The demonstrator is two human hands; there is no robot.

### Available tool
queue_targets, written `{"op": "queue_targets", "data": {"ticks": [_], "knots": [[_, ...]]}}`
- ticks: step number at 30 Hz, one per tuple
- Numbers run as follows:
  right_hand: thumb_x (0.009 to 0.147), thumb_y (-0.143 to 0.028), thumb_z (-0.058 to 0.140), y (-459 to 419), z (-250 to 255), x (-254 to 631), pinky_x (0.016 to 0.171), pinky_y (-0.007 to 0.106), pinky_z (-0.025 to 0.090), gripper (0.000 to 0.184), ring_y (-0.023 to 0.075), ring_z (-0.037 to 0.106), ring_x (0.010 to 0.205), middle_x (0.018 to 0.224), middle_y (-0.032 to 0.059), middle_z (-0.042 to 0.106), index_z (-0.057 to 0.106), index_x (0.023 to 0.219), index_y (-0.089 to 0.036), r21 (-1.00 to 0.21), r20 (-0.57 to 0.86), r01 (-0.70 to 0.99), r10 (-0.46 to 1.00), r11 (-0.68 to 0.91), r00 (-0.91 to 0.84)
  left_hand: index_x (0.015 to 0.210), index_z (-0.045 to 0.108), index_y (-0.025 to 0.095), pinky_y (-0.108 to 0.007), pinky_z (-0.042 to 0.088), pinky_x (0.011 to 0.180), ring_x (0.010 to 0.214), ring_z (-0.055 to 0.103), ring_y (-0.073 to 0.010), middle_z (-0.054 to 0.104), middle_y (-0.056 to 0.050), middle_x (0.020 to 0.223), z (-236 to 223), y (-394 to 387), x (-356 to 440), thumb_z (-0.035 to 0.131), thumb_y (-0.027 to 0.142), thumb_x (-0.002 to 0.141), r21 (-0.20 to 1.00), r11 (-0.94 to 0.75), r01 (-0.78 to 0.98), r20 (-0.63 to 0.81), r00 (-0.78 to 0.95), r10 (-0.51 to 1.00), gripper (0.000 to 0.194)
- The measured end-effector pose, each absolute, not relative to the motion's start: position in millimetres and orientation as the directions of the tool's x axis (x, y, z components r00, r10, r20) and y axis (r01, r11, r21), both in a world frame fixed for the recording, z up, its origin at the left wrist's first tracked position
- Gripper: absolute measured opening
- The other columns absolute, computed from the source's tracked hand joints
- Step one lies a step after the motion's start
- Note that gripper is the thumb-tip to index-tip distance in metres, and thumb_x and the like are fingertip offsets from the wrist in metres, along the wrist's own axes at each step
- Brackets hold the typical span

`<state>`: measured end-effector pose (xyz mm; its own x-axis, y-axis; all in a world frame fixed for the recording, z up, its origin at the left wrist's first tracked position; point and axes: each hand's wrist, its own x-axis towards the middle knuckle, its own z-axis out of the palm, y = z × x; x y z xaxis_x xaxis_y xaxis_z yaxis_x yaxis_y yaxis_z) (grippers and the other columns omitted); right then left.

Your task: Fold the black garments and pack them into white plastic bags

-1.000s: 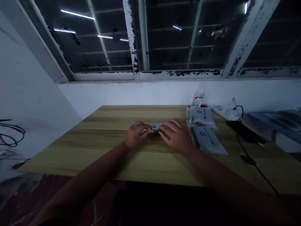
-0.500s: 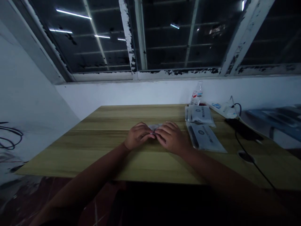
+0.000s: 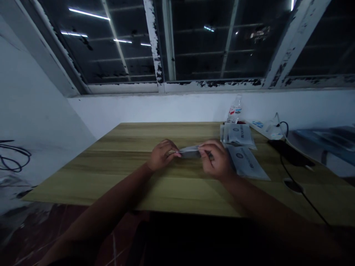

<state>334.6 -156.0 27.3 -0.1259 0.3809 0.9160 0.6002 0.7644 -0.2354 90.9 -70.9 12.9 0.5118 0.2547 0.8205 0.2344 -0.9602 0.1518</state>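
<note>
Between my two hands a small translucent plastic bag point(image 3: 190, 150) is held tilted just over the wooden table. My left hand point(image 3: 164, 155) is closed, with thumb and fingertips pinching the bag's left end. At the opposite end my right hand point(image 3: 216, 158) pinches the edge between thumb and curled forefinger. What the bag contains, if anything, is too dim to make out. Just right of my right hand lies a printed frosted bag point(image 3: 248, 162), with a stack of similar printed bags point(image 3: 240, 133) behind it.
A clear bottle point(image 3: 234, 110) stands by the wall behind the bags. To the right are a white power strip point(image 3: 270, 129), a black phone-like slab point(image 3: 290, 152) and a cable running past a round hole point(image 3: 292, 186) in the wooden table point(image 3: 111, 162).
My hands were close together over the bag, fingers meeting half a second ago. Now the right hand has moved right and curled, and the bag stretches between the two hands.
</note>
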Motion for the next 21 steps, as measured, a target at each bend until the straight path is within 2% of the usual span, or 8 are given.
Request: {"op": "queue_targets", "data": {"ticks": [5, 9, 11, 13, 15, 17, 19, 21], "knots": [[0.098, -0.022, 0.055, -132.8, 23.6, 347.6, 0.079, 0.038, 0.053, 0.007, 0.0212, 0.065, 0.086, 0.089, 0.0027, 0.067, 0.061, 0.094, -0.026, -0.306, 0.942, 0.551, 0.332, 0.776, 0.055, 0.084, 0.07, 0.02, -0.031, 0.053, 0.069, 0.077, 0.068, -0.0183, 0.073, -0.006, 0.08, 11.4, -55.1, 75.2, 0.067, 0.052, 0.095, 0.21, -0.889, 0.407, 0.796, 0.457, 0.397, 0.034], [0.1, -0.031, 0.054, -117.2, 14.1, 352.4, 0.079, 0.035, 0.052, 0.009, 0.02, 0.065, 0.086, 0.089, 0.0013, 0.066, 0.059, 0.095, -0.026, -0.449, 0.882, 0.53, 0.453, 0.719, 0.131, 0.084, 0.071, 0.02, -0.029, 0.055, 0.067, 0.073, 0.068, -0.0173, 0.074, -0.006, 0.08, 13.5, -48.9, 65.0, 0.068, 0.055, 0.094, 0.246, -0.843, 0.478, 0.799, 0.392, 0.456, 0.037], [0.1, -0.036, 0.053, -111.6, 9.7, 355.8, 0.077, 0.034, 0.053, 0.013, 0.0192, 0.066, 0.083, 0.086, 0.0, 0.065, 0.059, 0.095, -0.026, -0.554, 0.824, 0.493, 0.526, 0.671, 0.21, 0.084, 0.071, 0.019, -0.027, 0.055, 0.063, 0.068, 0.067, -0.0154, 0.074, -0.006, 0.08, 13.2, -46.2, 61.5, 0.069, 0.055, 0.093, 0.3, -0.81, 0.504, 0.782, 0.357, 0.511, 0.038], [0.1, -0.038, 0.052, -107.7, 7.2, 360.7, 0.077, 0.032, 0.052, 0.014, 0.0188, 0.066, 0.081, 0.084, -0.0006, 0.065, 0.059, 0.095, -0.026, -0.607, 0.784, 0.487, 0.574, 0.628, 0.237, 0.085, 0.071, 0.018, -0.025, 0.054, 0.059, 0.063, 0.065, -0.0135, 0.075, -0.005, 0.081, 11.7, -43.5, 58.7, 0.068, 0.055, 0.093, 0.357, -0.779, 0.514, 0.763, 0.32, 0.561, 0.037], [0.097, -0.034, 0.054, -105.7, 6.8, 366.2, 0.079, 0.032, 0.052, 0.011, 0.0193, 0.066, 0.082, 0.085, 0.0002, 0.066, 0.059, 0.093, -0.025, -0.591, 0.775, 0.542, 0.608, 0.597, 0.174, 0.086, 0.07, 0.018, -0.024, 0.053, 0.058, 0.062, 0.065, -0.0129, 0.074, -0.004, 0.081, 10.5, -41.5, 56.4, 0.069, 0.053, 0.093, 0.372, -0.777, 0.508, 0.772, 0.295, 0.563, 0.036], [0.09, -0.028, 0.058, -105.4, 7.6, 370.5, 0.08, 0.032, 0.052, 0.005, 0.02, 0.066, 0.084, 0.087, 0.0014, 0.068, 0.06, 0.093, -0.024, -0.548, 0.747, 0.6, 0.664, 0.583, 0.037, 0.085, 0.07, 0.018, -0.026, 0.053, 0.062, 0.066, 0.065, -0.0141, 0.073, -0.005, 0.08, 11.4, -41.2, 55.1, 0.071, 0.05, 0.093, 0.325, -0.81, 0.487, 0.801, 0.314, 0.51, 0.033], [0.083, -0.021, 0.061, -106.6, 9.4, 372.3, 0.082, 0.033, 0.052, 0.015, 0.021, 0.067, 0.088, 0.093, 0.0031, 0.07, 0.063, 0.098, -0.023, -0.51, 0.701, 0.62, 0.706, 0.596, -0.102, 0.083, 0.069, 0.019, -0.029, 0.054, 0.069, 0.072, 0.067, -0.0161, 0.073, -0.005, 0.08, 15.1, -43.8, 55.5, 0.072, 0.046, 0.092, 0.245, -0.862, 0.444, 0.813, 0.39, 0.432, 0.029], [0.081, -0.018, 0.062, -109.1, 12.5, 371.5, 0.087, 0.036, 0.052, 0.023, 0.0223, 0.068, 0.097, 0.103, 0.0059, 0.072, 0.068, 0.104, -0.022, -0.457, 0.699, 0.622, 0.689, 0.636, -0.192, 0.083, 0.068, 0.019, -0.032, 0.054, 0.075, 0.078, 0.067, -0.0178, 0.073, -0.006, 0.081, 20.5, -50.0, 58.5, 0.074, 0.042, 0.092, 0.176, -0.911, 0.374, 0.792, 0.495, 0.356, 0.024]]}}
